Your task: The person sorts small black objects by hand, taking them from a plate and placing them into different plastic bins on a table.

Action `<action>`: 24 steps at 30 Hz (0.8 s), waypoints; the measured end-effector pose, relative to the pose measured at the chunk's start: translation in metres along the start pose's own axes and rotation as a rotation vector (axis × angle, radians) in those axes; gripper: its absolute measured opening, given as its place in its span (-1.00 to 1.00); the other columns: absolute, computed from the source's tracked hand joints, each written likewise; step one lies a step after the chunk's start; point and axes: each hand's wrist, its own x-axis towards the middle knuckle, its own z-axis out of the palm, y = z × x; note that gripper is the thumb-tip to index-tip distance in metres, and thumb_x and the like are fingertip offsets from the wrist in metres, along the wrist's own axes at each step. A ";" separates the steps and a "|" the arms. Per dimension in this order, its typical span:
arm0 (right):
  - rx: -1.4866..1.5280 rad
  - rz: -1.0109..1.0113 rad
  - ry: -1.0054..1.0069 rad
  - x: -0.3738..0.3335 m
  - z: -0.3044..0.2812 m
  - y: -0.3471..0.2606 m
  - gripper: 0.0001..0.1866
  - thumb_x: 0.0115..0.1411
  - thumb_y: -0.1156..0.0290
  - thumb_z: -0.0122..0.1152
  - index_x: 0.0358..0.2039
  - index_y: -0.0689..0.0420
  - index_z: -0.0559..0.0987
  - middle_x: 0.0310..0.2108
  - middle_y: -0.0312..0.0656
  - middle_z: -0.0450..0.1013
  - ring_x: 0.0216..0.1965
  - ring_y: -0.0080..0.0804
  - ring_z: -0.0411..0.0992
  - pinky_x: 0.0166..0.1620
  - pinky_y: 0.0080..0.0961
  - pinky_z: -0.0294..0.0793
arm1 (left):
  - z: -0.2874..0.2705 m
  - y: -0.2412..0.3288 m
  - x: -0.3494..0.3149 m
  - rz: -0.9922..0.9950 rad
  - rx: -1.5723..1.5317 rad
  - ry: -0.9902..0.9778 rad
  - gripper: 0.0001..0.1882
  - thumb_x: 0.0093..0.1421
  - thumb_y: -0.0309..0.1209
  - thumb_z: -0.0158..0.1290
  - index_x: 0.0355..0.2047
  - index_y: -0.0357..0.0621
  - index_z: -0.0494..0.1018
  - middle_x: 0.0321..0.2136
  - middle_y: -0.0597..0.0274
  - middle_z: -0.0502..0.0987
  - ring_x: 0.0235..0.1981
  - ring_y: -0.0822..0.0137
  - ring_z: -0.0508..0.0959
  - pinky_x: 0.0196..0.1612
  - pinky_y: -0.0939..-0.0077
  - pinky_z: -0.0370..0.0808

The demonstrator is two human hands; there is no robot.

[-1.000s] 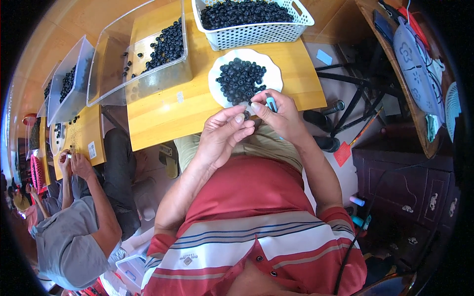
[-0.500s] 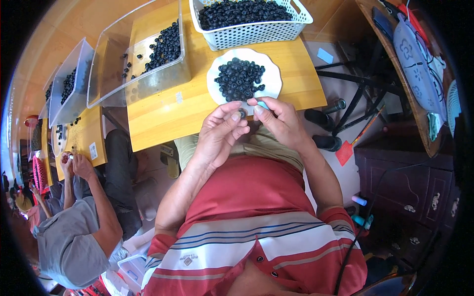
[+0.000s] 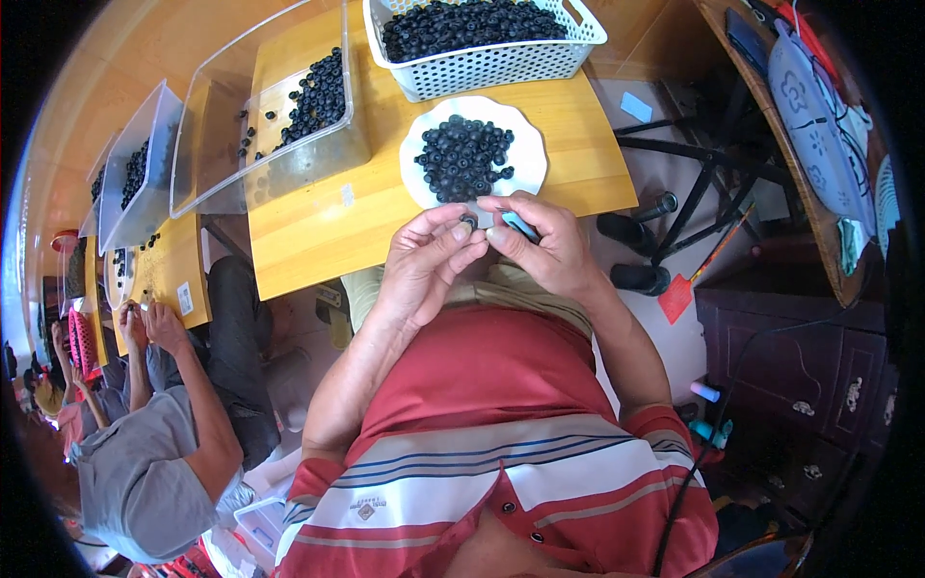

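Note:
My left hand [image 3: 434, 255] pinches one small dark round piece [image 3: 469, 221], bead- or berry-like, between thumb and fingertips. Close beside it, my right hand [image 3: 549, 249] is closed around a small light-blue tool [image 3: 521, 227], whose working end is mostly hidden by the fingers. The two hands nearly meet above my lap, at the table's near edge. Just beyond them stands a white scalloped plate [image 3: 529, 144], heaped with similar dark round pieces [image 3: 464, 159], some showing a ring on top.
A white perforated basket [image 3: 482, 72] full of dark pieces stands behind the plate on the yellow wooden table [image 3: 308, 236]. To its left is a clear plastic bin [image 3: 318, 144], partly filled. Another person [image 3: 154, 453] works at the left table. A red-headed swatter [image 3: 677, 301] lies right.
My right hand has turned slightly, showing more of the blue tool close to the dark piece. The left hand keeps its pinch, and the view has shifted a little.

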 end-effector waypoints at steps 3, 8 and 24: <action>0.031 -0.030 -0.033 0.002 -0.001 -0.008 -0.61 0.17 0.43 0.35 0.01 0.26 0.55 -0.31 -0.22 0.47 -0.29 -0.55 0.43 -0.18 -0.60 0.43 | 0.005 0.003 0.000 -0.019 0.030 -0.055 -0.75 0.27 -0.62 0.05 -0.04 -0.22 0.48 -0.14 0.08 0.59 -0.12 0.27 0.63 -0.06 0.42 0.65; 0.005 -0.214 -0.082 0.005 -0.002 0.001 -0.60 0.01 0.58 0.44 -0.09 0.25 0.59 -0.28 -0.17 0.49 -0.24 -0.41 0.49 -0.18 -0.53 0.45 | 0.001 0.000 0.003 -0.072 0.052 -0.090 -0.71 0.23 -0.64 0.09 -0.03 -0.19 0.46 -0.15 0.09 0.60 -0.13 0.34 0.61 -0.06 0.44 0.61; -0.124 -0.328 -0.058 0.002 0.000 0.001 -0.72 0.04 0.46 0.42 -0.26 0.27 0.56 -0.35 -0.14 0.47 -0.37 -0.33 0.50 -0.31 -0.50 0.47 | -0.009 -0.004 0.003 -0.167 -0.029 -0.199 -0.73 0.24 -0.58 0.11 -0.04 -0.18 0.43 -0.13 0.08 0.59 -0.13 0.22 0.64 -0.07 0.39 0.62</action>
